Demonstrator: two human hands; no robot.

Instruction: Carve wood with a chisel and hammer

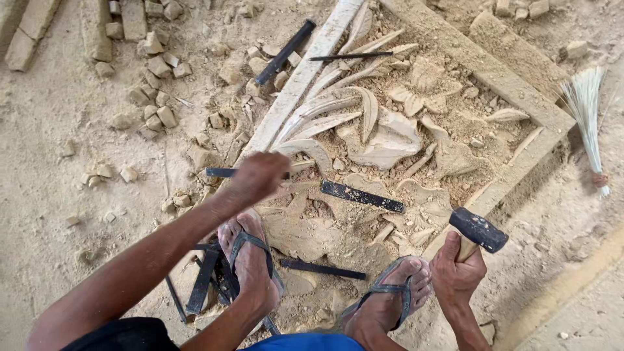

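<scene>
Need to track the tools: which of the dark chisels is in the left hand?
The chisel whose dark end juts left out of the left hand, over the panel's edge. The other chisels lie loose on the carved panel or beside the feet.

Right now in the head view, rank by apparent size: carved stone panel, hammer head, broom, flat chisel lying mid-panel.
1. Carved stone panel, by far the largest.
2. Broom.
3. Flat chisel, though its length is close to the broom's.
4. Hammer head, smallest, even though nearer the camera.
</scene>
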